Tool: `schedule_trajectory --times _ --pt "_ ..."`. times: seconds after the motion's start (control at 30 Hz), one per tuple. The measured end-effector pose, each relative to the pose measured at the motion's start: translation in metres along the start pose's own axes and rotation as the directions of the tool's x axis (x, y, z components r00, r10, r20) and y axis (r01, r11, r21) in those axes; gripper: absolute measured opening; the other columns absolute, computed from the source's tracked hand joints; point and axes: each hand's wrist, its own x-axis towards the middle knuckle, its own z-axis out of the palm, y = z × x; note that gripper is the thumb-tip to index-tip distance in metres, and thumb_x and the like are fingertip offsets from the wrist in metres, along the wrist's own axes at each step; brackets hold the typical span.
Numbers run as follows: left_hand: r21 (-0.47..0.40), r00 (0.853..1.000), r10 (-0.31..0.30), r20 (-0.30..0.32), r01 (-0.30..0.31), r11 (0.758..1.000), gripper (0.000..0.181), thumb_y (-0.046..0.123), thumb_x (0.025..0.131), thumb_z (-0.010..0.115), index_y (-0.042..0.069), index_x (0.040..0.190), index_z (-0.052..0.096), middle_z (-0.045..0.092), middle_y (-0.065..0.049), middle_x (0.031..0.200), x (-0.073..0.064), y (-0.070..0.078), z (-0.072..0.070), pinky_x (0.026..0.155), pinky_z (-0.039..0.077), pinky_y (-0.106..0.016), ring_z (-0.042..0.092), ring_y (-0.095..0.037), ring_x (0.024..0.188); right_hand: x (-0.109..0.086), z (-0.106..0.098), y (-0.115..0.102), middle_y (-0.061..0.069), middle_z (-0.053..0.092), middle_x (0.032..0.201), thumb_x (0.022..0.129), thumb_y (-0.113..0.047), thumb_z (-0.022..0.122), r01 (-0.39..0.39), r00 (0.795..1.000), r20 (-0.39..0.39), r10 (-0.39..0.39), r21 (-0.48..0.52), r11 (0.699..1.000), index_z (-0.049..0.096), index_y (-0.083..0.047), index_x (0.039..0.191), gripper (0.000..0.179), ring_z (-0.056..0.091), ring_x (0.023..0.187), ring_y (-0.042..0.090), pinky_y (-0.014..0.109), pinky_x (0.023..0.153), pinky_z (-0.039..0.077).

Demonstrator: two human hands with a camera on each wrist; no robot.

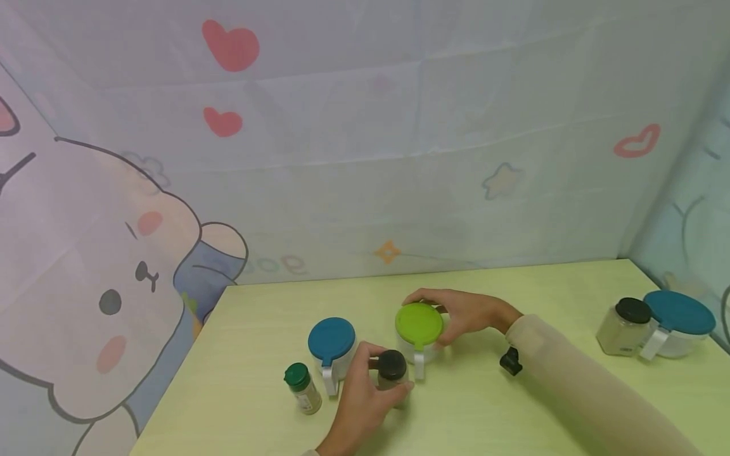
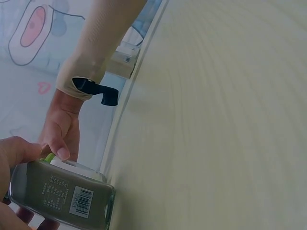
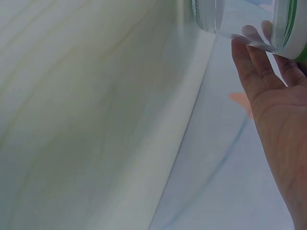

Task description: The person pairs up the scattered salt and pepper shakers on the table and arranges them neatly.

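Note:
My left hand (image 1: 362,399) grips a seasoning jar with a black lid (image 1: 392,365), thumb on one side and fingers on the other. The left wrist view shows that jar's grey-looking side, with a barcode label (image 2: 81,202). My right hand (image 1: 473,311) holds a clear container with a lime-green lid (image 1: 419,324) and a white handle, just behind and right of the black-lidded jar. Fingers of that hand curve round the container's glass wall (image 3: 247,21) in the right wrist view. Left of my left hand stands a similar container with a blue lid (image 1: 332,339).
A small green-capped shaker bottle (image 1: 308,399) stands at the left. At the table's right end are another black-lidded jar (image 1: 618,332) and a blue-lidded container (image 1: 681,315). A printed cloth (image 1: 342,202) hangs behind the pale table (image 1: 256,342).

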Motion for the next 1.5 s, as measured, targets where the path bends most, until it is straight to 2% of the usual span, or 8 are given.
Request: schedule_trajectory --times 0.37,0.57,0.7,0.97,1.23,1.5 --pt "0.011 1.000 -0.004 -0.008 0.004 1.000 0.052 0.023 0.078 0.089 0.018 0.115 0.053 0.062 0.006 0.116 0.0011 0.0007 0.0022 0.099 0.044 -0.049 0.058 -0.021 0.113 0.0039 -0.0007 0.0006 -0.014 0.052 0.141 0.077 -0.011 0.081 -0.019 1.000 0.022 0.019 0.008 1.000 0.046 -0.036 0.145 0.080 0.050 0.128 0.014 0.048 0.113 0.038" --pt "0.026 1.000 0.014 -0.010 -0.013 1.000 0.051 0.020 0.079 0.088 0.016 0.115 0.052 0.062 0.005 0.117 0.0010 0.0008 0.0027 0.094 0.045 -0.045 0.058 -0.021 0.113 0.0044 0.0000 0.0001 -0.017 0.048 0.146 0.081 -0.020 0.081 -0.049 0.998 0.042 0.049 -0.010 0.999 0.041 -0.029 0.153 0.083 0.047 0.131 0.011 0.049 0.114 0.037" --pt "0.019 1.000 0.018 -0.005 -0.018 1.000 0.050 0.019 0.079 0.087 0.017 0.115 0.052 0.062 0.006 0.118 0.0010 0.0008 0.0028 0.093 0.045 -0.044 0.058 -0.021 0.113 0.0050 0.0000 0.0020 -0.016 0.046 0.148 0.081 -0.018 0.079 -0.044 0.998 0.050 0.044 0.001 0.999 0.037 -0.027 0.156 0.086 0.047 0.132 0.012 0.049 0.114 0.037" --pt "0.021 1.000 0.003 0.001 -0.003 1.000 0.051 0.020 0.080 0.087 0.017 0.116 0.052 0.061 0.006 0.118 0.0022 0.0018 0.0023 0.096 0.045 -0.045 0.057 -0.020 0.115 0.0083 0.0000 0.0060 -0.012 0.050 0.144 0.080 -0.019 0.081 -0.039 0.998 0.061 0.036 0.052 0.998 0.041 -0.038 0.147 0.080 0.049 0.131 0.013 0.050 0.115 0.035" --pt "0.030 1.000 -0.014 -0.002 0.014 0.999 0.051 0.020 0.079 0.088 0.018 0.116 0.052 0.061 0.005 0.120 0.0025 0.0019 0.0029 0.097 0.045 -0.046 0.057 -0.021 0.116 0.0080 -0.0005 0.0019 -0.011 0.050 0.143 0.080 -0.014 0.078 -0.032 0.997 0.071 0.027 0.065 0.997 0.042 -0.036 0.147 0.079 0.049 0.130 0.015 0.050 0.115 0.035" --pt "0.027 1.000 -0.028 0.000 0.028 0.999 0.051 0.018 0.080 0.087 0.018 0.117 0.052 0.059 0.006 0.120 0.0044 0.0023 0.0028 0.098 0.045 -0.047 0.056 -0.021 0.118 0.0083 -0.0021 -0.0003 -0.013 0.048 0.145 0.081 -0.015 0.077 -0.049 0.997 0.068 0.047 0.036 0.998 0.041 -0.035 0.150 0.080 0.048 0.132 0.011 0.047 0.116 0.035"
